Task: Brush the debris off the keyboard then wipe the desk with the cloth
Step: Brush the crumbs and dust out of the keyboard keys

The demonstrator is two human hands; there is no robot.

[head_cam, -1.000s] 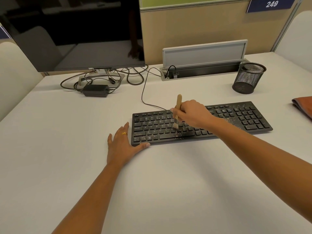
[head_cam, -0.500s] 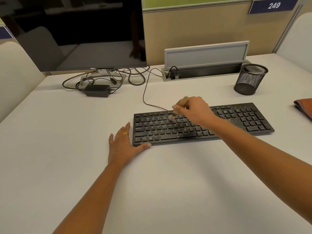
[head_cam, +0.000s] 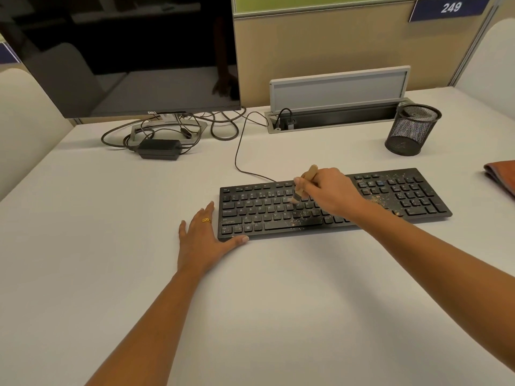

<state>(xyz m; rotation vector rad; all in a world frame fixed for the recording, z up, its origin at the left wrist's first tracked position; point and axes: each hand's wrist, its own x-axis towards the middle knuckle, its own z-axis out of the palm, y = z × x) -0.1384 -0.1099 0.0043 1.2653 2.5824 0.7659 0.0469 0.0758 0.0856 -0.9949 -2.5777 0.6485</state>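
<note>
A black keyboard (head_cam: 412,199) lies across the white desk (head_cam: 250,316), speckled with orange-brown debris (head_cam: 373,195) around the space bar and the number pad. My right hand (head_cam: 331,190) grips a small wooden brush (head_cam: 305,181), tilted, its bristles touching the middle letter keys. Flat on the desk lies my left hand (head_cam: 200,240), fingers straight, thumb against the keyboard's front left corner. An orange-brown cloth (head_cam: 501,176) sits folded at the right edge, partly cut off.
A dark monitor (head_cam: 119,51) stands at the back left, with a power brick (head_cam: 158,149) and tangled cables under it. A cable box (head_cam: 334,118) with a raised lid sits at the back. A black mesh cup (head_cam: 412,129) stands behind the keyboard's right end.
The brush went from upright on the lower keys to tilted near the top rows, then down onto the middle letter keys. My left hand has stayed put.
</note>
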